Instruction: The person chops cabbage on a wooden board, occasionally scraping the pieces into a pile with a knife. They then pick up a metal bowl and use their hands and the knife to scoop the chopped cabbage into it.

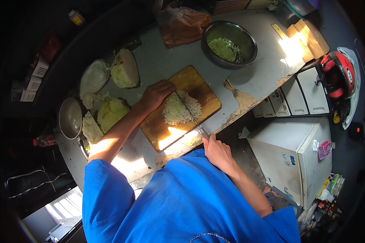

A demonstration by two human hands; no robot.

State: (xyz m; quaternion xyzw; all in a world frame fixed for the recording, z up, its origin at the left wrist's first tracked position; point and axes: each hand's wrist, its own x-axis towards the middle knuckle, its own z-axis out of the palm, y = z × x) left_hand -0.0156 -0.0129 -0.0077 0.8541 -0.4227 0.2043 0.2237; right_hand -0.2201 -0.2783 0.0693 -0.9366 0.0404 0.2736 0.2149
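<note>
A wooden cutting board (209, 103) lies on the worktop, with a heap of finely chopped pale vegetable (176, 110) on it. The blade of a knife (187, 108) crosses the heap. My right hand (217, 152) is closed round the knife's handle at the board's near edge. At the far end of the blade is my left hand (157, 94), its fingers together over the blade's tip area; whether they grip it is hard to make out. Left of the board sit cabbage pieces (111, 113), and a cut cabbage (125, 69) stands behind them.
A metal bowl (230, 42) with chopped greens stands at the back, beside an orange-brown plastic bag (182, 26). An empty bowl (70, 118) is at the left edge. A white fridge (290, 154), drawers (294, 95) and a red helmet (340, 75) are on the right.
</note>
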